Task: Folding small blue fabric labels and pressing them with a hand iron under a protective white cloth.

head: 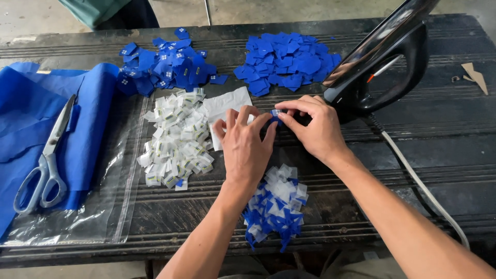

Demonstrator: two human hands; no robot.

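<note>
Both the left hand (247, 138) and right hand (314, 126) pinch 1 small blue patch (275, 117) beside the clear bag (111, 206).

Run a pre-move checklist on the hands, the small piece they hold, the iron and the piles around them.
1. Both hands on the piece: left hand and right hand pinch a small blue piece with a white label between the fingertips: ok.
2. Label squared on the blue piece: too small and covered by fingers: cannot tell.
3. Iron apart from the hands: it stands just beyond the right hand, very close: not ok.
4. Iron hot or off: cannot tell.
5. Cord off the work spot: runs along the right forearm, away from the piles: ok.
6. Scissors out of the way: lying on the blue cloth at far left: ok.
</note>
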